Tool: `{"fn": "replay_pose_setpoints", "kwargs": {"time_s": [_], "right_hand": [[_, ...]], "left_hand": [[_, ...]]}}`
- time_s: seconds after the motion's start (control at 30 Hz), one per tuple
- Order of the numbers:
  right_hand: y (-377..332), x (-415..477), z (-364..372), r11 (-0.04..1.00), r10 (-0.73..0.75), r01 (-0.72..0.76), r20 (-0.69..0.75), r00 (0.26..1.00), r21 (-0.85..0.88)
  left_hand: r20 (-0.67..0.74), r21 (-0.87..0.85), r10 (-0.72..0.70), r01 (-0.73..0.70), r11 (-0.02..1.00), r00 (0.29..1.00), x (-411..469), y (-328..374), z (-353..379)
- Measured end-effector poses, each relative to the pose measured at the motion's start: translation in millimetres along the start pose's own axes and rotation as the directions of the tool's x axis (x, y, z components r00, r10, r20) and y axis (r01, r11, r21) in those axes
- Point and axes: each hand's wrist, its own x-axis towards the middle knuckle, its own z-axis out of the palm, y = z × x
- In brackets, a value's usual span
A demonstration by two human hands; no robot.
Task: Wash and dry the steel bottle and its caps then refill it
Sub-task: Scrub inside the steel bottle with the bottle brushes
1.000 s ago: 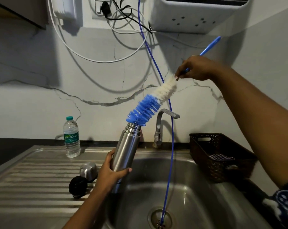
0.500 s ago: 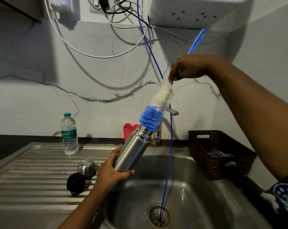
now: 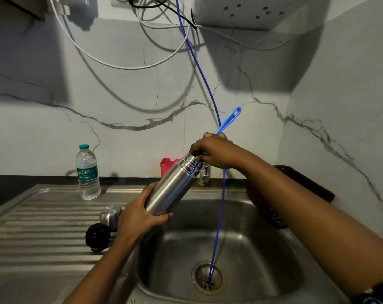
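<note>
Steel bottle [image 3: 170,187], tilted over sink [image 3: 252,238].
Left hand [image 3: 140,213] is gripping the bottle's body; right hand [image 3: 212,152] is holding the blue brush handle [image 3: 229,120] at the bottle's mouth.

One head-worn view looks forward and down, close, at the sink [image 3: 241,227], edges perhaps distorted.

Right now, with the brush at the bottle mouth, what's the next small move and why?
Probably draw the brush handle partway back out, twisting, to scrub the inner wall. The right hand grips it at the mouth of the steel bottle, no bristles show, so the head seems fully inside; the left hand holds the bottle tilted over the sink.
</note>
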Motion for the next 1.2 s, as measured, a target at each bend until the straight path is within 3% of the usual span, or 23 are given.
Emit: {"fn": "replay_pose_setpoints", "kwargs": {"time_s": [0.07, 0.17, 0.3, 0.43, 0.63, 0.83, 1.2], "right_hand": [[3.4, -14.0, 1.6, 0.998, 0.034, -0.029, -0.106, 0.994, 0.047], [22.1, -31.5, 1.4, 0.949, -0.055, -0.067, -0.371, 0.927, -0.309], [35.8, -38.8, 25.0, 0.853, -0.328, 0.038, -0.479, 0.814, -0.520], [30.9, -44.6, 39.1, 0.845, -0.393, 0.062, -0.538, 0.746, -0.530], [36.9, -54.8, 55.0, 0.880, -0.339, 0.115, -0.441, 0.831, -0.460], [72.5, -70.1, 39.8, 0.973, -0.129, 0.056, -0.322, 0.938, -0.226], [121.7, -79.1, 20.2, 0.998, 0.047, -0.057, -0.348, 0.936, -0.019]], "left_hand": [[0.017, 0.077, 0.038, -0.039, 0.996, 0.999, 2.1, 1.1, -11.1], [0.044, 0.179, 0.069, -0.076, 0.981, 0.997, 5.2, -0.5, -27.2], [0.076, 0.262, 0.135, -0.150, 0.953, 0.988, 8.8, -8.0, -37.4], [0.051, 0.414, 0.233, -0.233, 0.880, 0.971, 9.9, -14.7, -41.7], [0.060, 0.620, 0.313, -0.282, 0.733, 0.948, 11.6, -20.2, -48.5], [0.123, 0.649, 0.288, -0.296, 0.701, 0.950, 17.9, -21.5, -51.3], [0.114, 0.642, 0.274, -0.281, 0.714, 0.955, 18.4, -20.4, -56.7]]}}
